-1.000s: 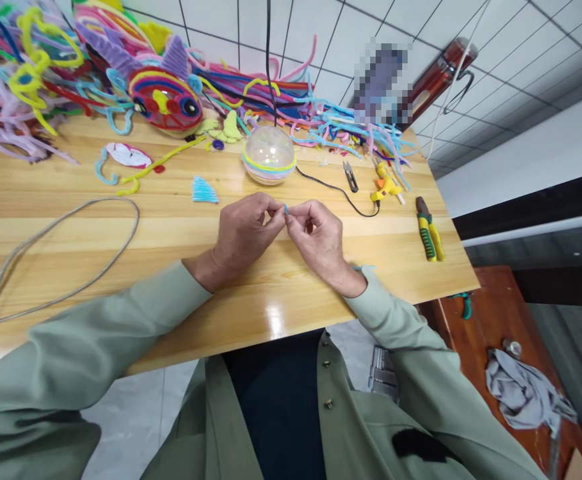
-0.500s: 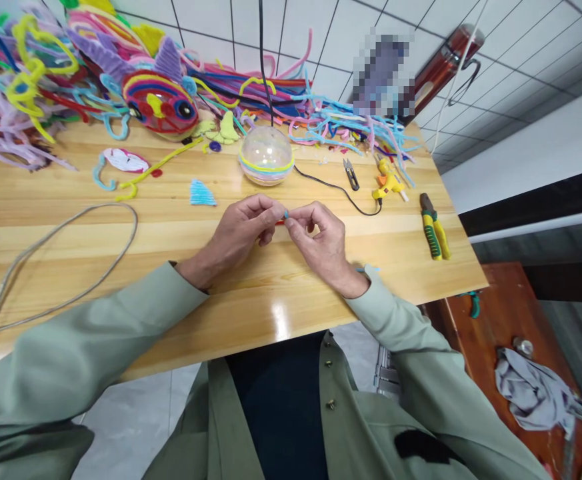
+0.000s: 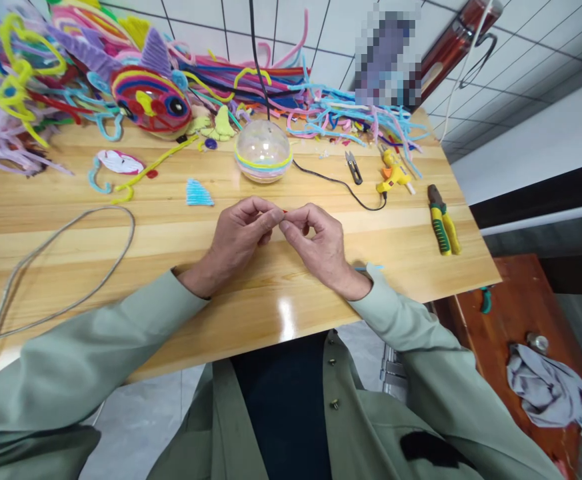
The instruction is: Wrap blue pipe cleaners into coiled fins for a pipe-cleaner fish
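My left hand (image 3: 243, 235) and my right hand (image 3: 318, 241) meet over the middle of the wooden table, fingertips pinched together. A tiny red piece (image 3: 284, 212) shows between the fingertips; most of it is hidden by the fingers. Just beyond the hands stands a clear ball (image 3: 263, 152) with yellow and pale bands around it. A light-blue ribbed patch (image 3: 199, 193) lies left of it. Farther back on the left sits a red fish-like figure (image 3: 151, 100) with purple ears or fins and round eyes.
Bundles of colored fuzzy stems (image 3: 291, 87) line the wall. Small snips (image 3: 353, 168), a yellow glue gun (image 3: 393, 175) with its black cord, and pliers (image 3: 443, 221) lie to the right. A grey cable (image 3: 71, 227) loops at the left. A blue strip (image 3: 371, 268) lies beside the right wrist.
The view has shifted slightly. Both hands remain together, their fingertips a little closer. The blue bit seen between them before no longer shows; a small red bit is visible there.
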Available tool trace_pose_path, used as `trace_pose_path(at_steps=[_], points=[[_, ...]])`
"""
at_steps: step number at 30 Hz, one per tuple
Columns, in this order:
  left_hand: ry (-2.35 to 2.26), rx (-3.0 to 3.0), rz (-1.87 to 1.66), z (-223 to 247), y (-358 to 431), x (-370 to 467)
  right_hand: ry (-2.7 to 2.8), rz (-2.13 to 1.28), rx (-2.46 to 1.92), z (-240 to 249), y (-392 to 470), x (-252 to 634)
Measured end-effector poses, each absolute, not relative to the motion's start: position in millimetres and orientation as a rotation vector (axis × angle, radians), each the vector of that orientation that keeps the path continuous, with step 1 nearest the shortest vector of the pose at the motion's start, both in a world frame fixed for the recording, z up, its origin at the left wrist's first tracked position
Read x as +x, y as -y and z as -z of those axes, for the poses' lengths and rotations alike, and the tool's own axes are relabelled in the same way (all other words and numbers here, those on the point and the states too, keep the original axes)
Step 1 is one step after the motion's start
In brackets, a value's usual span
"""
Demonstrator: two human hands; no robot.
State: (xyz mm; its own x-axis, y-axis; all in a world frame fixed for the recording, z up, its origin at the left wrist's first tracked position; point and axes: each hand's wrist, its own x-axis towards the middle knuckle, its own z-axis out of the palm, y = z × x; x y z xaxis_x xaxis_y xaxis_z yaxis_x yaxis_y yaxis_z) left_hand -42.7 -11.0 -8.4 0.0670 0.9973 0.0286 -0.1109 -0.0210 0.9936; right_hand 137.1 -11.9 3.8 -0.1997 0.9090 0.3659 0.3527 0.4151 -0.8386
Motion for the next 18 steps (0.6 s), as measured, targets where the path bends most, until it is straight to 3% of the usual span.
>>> trace_pose_path(at_steps=[6, 13, 18], points=[[-1.405, 1.591, -1.317, 16, -12, -65, 1.609, -0.967, -1.110, 3, -9, 154], [-1.657, 2.261, -0.824, 35, -28, -69, 1.655, -0.937, -1.129, 12, -24, 165], [-1.621, 2.248, -0.819, 31, -25, -63, 1.682, -0.919, -1.144, 9, -25, 164]])
